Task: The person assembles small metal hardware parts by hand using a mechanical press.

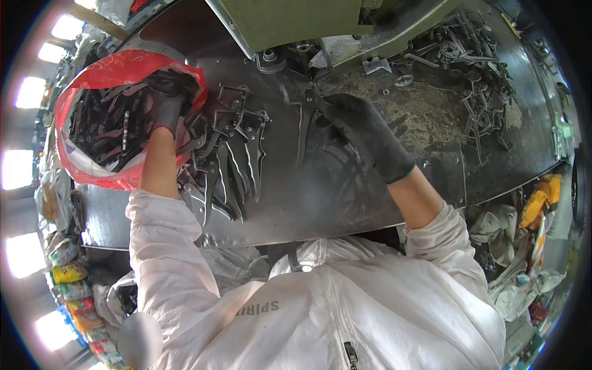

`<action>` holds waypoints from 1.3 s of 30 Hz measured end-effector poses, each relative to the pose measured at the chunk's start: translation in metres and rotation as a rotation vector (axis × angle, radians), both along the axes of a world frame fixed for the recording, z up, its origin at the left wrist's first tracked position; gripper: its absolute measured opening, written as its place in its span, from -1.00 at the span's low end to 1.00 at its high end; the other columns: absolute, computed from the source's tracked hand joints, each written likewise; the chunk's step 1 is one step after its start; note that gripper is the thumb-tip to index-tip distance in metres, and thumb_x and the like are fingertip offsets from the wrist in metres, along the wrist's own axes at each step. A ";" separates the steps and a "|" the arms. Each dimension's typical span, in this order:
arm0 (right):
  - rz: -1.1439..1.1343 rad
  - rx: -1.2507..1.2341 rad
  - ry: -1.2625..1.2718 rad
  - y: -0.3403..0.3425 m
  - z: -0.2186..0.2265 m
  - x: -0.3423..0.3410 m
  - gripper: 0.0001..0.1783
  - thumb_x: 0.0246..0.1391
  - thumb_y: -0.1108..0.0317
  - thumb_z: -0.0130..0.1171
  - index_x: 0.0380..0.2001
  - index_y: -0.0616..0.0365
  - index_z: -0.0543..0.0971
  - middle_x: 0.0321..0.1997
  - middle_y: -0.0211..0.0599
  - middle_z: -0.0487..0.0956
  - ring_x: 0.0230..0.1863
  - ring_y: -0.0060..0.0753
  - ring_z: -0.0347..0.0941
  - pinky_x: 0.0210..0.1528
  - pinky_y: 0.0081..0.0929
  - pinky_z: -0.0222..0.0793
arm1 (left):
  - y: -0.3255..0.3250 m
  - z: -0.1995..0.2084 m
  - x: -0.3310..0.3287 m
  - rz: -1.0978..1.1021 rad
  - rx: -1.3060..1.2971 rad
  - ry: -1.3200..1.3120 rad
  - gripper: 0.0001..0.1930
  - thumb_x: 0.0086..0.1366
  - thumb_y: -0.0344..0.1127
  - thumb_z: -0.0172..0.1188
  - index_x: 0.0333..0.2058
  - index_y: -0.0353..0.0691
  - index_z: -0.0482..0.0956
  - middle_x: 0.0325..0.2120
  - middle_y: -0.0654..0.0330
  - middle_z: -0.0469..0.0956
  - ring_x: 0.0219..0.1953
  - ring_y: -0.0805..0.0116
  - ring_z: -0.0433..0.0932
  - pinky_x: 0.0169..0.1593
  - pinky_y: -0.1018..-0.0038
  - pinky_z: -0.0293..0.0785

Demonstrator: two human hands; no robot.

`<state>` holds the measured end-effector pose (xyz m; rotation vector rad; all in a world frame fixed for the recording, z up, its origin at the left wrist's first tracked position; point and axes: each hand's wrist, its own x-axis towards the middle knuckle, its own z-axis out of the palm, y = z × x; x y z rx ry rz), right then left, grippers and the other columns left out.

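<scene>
My left hand point(168, 112), in a dark glove, reaches into a red plastic bag point(126, 60) full of dark metal pieces point(102, 120). Its fingers are hidden among them. In a matching glove, my right hand point(367, 129) is closed at the upper end of a dark, curved metal handle point(303, 135), shaped like part of pliers or shears. That handle hangs toward me, just below the machine's edge. Between my hands lies a cluster of similar two-armed handle pieces point(237, 154), several with bright edges, their long ends pointing toward me.
A green machine point(296, 24) overhangs the back of the dark metal table point(296, 213), with a bolt point(269, 55) on its base. Loose metal parts point(481, 102) lie heaped at the far right. Crumpled sacks point(496, 228) and a yellow bag point(541, 200) sit beyond the table's right front edge.
</scene>
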<state>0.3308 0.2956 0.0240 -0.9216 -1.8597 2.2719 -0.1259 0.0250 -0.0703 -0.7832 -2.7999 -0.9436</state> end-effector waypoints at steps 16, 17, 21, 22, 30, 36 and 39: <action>-0.215 -0.271 0.320 -0.043 -0.021 -0.008 -0.61 0.33 0.30 0.24 0.12 0.27 0.48 -0.20 -0.40 0.58 -0.40 -0.59 0.47 -0.37 -0.57 0.41 | 0.039 0.156 0.330 -0.407 0.328 -0.931 -0.72 0.44 -0.19 0.09 -0.05 -0.28 0.54 -0.39 0.26 0.57 -0.47 0.57 0.48 -0.40 0.61 0.34; -0.259 -0.239 0.307 -0.039 -0.047 -0.011 -0.61 0.33 0.30 0.24 0.12 0.27 0.48 -0.20 -0.40 0.58 -0.40 -0.59 0.47 -0.37 -0.57 0.41 | 0.062 0.150 0.354 -0.502 0.300 -0.928 -0.69 0.47 -0.14 0.09 -0.03 -0.27 0.53 -0.38 0.27 0.56 -0.48 0.58 0.46 -0.41 0.60 0.32; -0.138 0.647 0.397 -0.004 -0.064 0.018 -0.65 0.33 0.31 0.13 0.11 0.19 0.49 0.02 -0.23 0.59 -0.11 -0.27 0.51 0.00 -0.32 0.47 | 0.098 0.121 0.373 -0.601 0.223 -0.729 -0.57 0.51 -0.01 0.10 0.05 -0.29 0.52 -0.36 0.20 0.57 -0.44 0.50 0.46 -0.38 0.48 0.38; -0.258 1.154 0.223 0.015 -0.032 0.049 -0.62 0.36 0.18 0.09 0.09 0.20 0.48 0.02 -0.23 0.58 -0.05 -0.29 0.49 0.07 -0.30 0.43 | 0.083 0.091 0.350 -0.672 0.058 -0.282 -0.55 0.51 -0.02 0.10 0.09 -0.32 0.51 -0.32 0.11 0.57 -0.34 0.42 0.55 -0.30 0.40 0.47; -0.464 1.356 -0.557 0.212 -0.084 0.231 -0.38 0.19 0.22 0.30 0.28 0.10 0.42 0.10 0.16 0.58 0.24 0.11 0.49 0.20 0.03 0.41 | 0.069 0.045 0.308 -0.418 0.088 -0.584 -0.65 0.50 -0.19 0.13 0.15 -0.22 0.51 -0.24 -0.06 0.59 -0.25 -0.03 0.59 -0.15 0.24 0.53; -0.598 1.278 0.073 0.147 0.011 0.132 -0.57 0.33 0.48 0.10 0.25 0.13 0.48 -0.20 -0.11 0.66 -0.21 -0.18 0.65 -0.12 -0.23 0.56 | 0.041 0.022 0.283 -0.663 -0.060 -0.035 -0.68 0.47 -0.18 0.15 0.09 -0.21 0.53 -0.26 0.04 0.59 -0.28 0.10 0.63 -0.23 0.35 0.56; -0.715 0.951 0.225 0.144 0.046 0.118 -0.65 0.40 0.47 0.05 0.21 0.17 0.50 -0.05 -0.26 0.64 -0.13 -0.51 0.62 -0.12 -0.56 0.63 | 0.070 0.080 0.323 -0.268 0.358 -0.937 -0.71 0.48 -0.19 0.13 0.03 -0.23 0.55 -0.25 0.14 0.61 -0.34 0.31 0.63 -0.28 0.45 0.54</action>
